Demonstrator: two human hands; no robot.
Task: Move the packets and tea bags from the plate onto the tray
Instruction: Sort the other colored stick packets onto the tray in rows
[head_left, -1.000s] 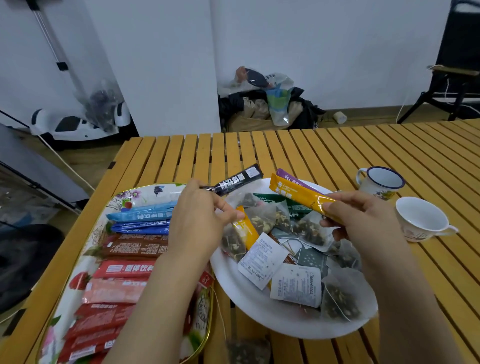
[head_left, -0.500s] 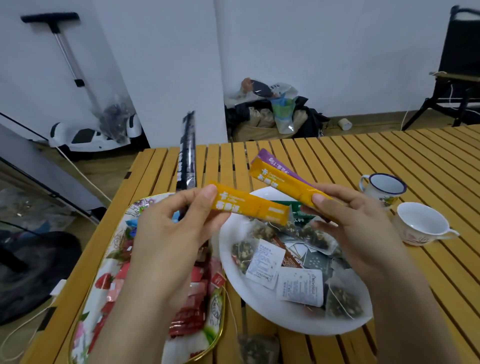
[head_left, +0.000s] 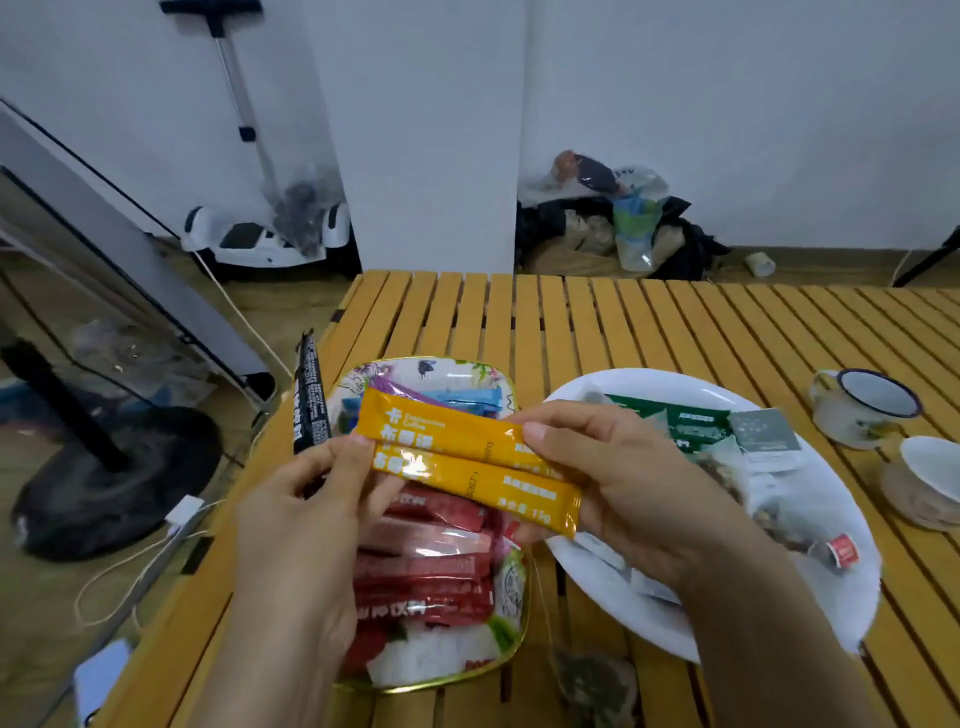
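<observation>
Both glossy orange packets (head_left: 470, 457) now lie side by side, pinched between left hand (head_left: 306, 514) and right hand (head_left: 618, 483).

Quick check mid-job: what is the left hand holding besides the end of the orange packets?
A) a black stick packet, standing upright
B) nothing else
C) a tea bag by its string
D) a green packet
A: the left hand pinches a black stick packet that points up past the tray edge, while both hands hold the orange packets.
</observation>
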